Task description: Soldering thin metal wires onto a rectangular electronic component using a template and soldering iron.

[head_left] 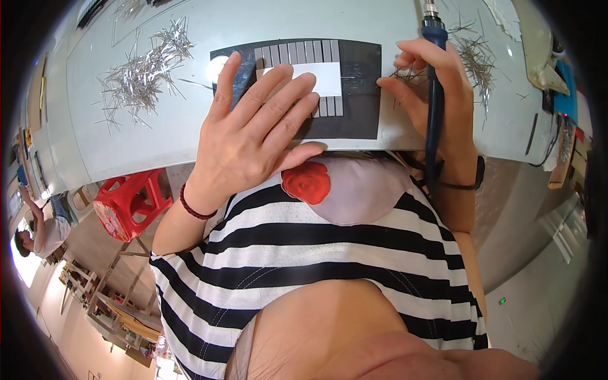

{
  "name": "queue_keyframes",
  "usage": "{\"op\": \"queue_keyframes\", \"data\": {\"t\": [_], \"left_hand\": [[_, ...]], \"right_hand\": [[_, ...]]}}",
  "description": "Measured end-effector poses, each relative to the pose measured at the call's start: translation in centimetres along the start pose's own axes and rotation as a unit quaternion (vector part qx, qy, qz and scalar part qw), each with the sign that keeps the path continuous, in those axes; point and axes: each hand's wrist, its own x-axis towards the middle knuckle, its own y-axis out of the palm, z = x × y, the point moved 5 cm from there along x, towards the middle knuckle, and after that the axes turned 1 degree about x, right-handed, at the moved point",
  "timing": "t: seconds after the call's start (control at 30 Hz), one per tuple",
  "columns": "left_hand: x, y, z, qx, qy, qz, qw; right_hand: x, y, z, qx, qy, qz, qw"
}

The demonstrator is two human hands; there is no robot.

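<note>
My left hand [244,130] lies with fingers stretched out over a dark flat board [360,120]. Its fingertips reach across a white rectangular piece [326,79] and a row of narrow grey strips [309,52] beneath that piece. At the board's right edge, my right hand [443,95] holds a soldering iron [434,82] with a dark blue handle; its metal end points away and runs out of view. The thumb and forefinger of that hand stand apart, near thin metal wires [405,75]. Whether they touch a wire is hard to make out.
Piles of thin silvery pins lie on the table at left [142,73] and far right [478,63]. A dark blue rounded thing [244,71] is partly behind my left fingers. Below the table stands a red stool [132,201]. Another person [47,231] sits far left.
</note>
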Motion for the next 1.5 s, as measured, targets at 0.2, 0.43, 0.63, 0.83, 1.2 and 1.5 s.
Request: {"op": "queue_keyframes", "data": {"t": [0.2, 0.43, 0.63, 0.83, 1.2, 1.5], "left_hand": [[-0.1, 0.4, -0.3, -0.011, -0.009, -0.005, 1.0], [0.3, -0.6, 0.1, -0.005, -0.008, 0.011, 1.0], [0.3, 0.4, -0.1, 0.006, -0.009, 0.023, 1.0], [0.3, 0.3, -0.5, 0.012, -0.003, 0.02, 1.0], [-0.3, 0.1, -0.4, 0.037, -0.002, 0.017, 0.999], [0.1, 0.0, -0.5, 0.037, -0.001, 0.016, 0.999]], "right_hand": [[-1.6, 0.9, 0.2, 0.004, 0.1, 0.014, 0.995], [-0.9, 0.1, 1.0, 0.011, 0.111, -0.061, 0.992], [-1.5, 0.7, 0.1, -0.017, 0.103, -0.009, 0.994], [-1.4, 0.7, 0.6, -0.018, 0.096, -0.008, 0.995], [-3.4, -1.8, -0.5, 0.051, 0.173, -0.086, 0.98], [-4.4, -3.3, -0.9, 0.208, 0.178, -0.174, 0.946]]}}
